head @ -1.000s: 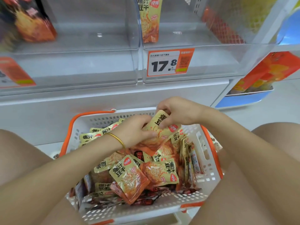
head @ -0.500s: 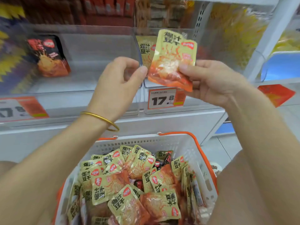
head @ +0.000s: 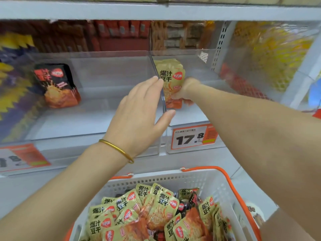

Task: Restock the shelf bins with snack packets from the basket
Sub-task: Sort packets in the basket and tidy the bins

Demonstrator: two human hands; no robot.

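Reaching into the right clear bin [head: 199, 117], the right hand [head: 186, 90] curls its fingers round the lower right part of a yellow packet [head: 171, 79] and holds it upright against the bin's left wall, far back from the bin's front edge. The packet's printed face points toward the camera, and its orange bottom edge sits on or just above the bin floor; I cannot tell which. More packets of the same kind seem to stand right behind it.

The left hand [head: 140, 115] hovers nearer, with straight, relaxed fingers that hold nothing. Its fingertips lie at the divider between the two bins, just left of the packet, and its thumb points right across the divider's near end. A gold bangle [head: 116, 150] circles that wrist.

The left bin [head: 97, 122] holds one dark packet [head: 56, 85], upright at its far left. An orange price tag [head: 193, 136] reading 17.8 sits on the front of the right bin. The white basket [head: 213, 181] with orange handles stands near, below the shelf, heaped with yellow packets.

Half a second ago both hands held the packet up in the air in front of the bins, the left pinching its left edge. Now the packet is inside the right bin, the left hand has let go, and only the right hand grips it. The view has also tilted up, showing more of the shelf above.
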